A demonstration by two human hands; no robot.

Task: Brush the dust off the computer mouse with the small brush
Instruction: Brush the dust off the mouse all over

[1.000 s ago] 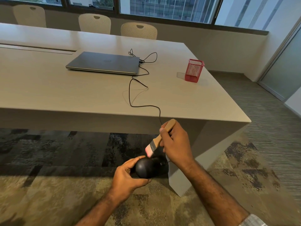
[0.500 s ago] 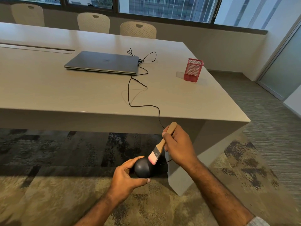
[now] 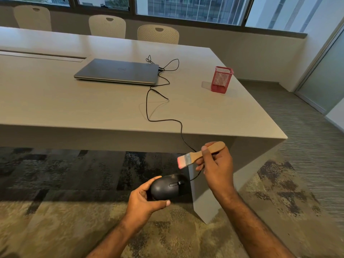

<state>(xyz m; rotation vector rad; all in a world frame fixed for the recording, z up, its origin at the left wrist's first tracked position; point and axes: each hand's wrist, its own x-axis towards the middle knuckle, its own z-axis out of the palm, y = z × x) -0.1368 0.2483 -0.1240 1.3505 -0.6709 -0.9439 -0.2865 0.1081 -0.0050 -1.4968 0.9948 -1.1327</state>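
A black wired computer mouse sits in my left hand, held below the table's front edge with fingers and thumb curled round its rear. Its scroll wheel faces up and to the right. My right hand grips the wooden handle of a small brush with pink-tipped bristles. The bristles point left and hover a little above the mouse, apart from it. The mouse's black cable runs up over the table edge to the laptop.
On the beige table lie a shut grey laptop and a red mesh pen cup. Three pale chairs stand behind the table. The table's end panel is just right of the mouse. Patterned carpet lies below.
The brush has lifted off the mouse and swung up and to the right, its handle tilting flatter. My left hand turned the mouse so its top with the wheel shows.
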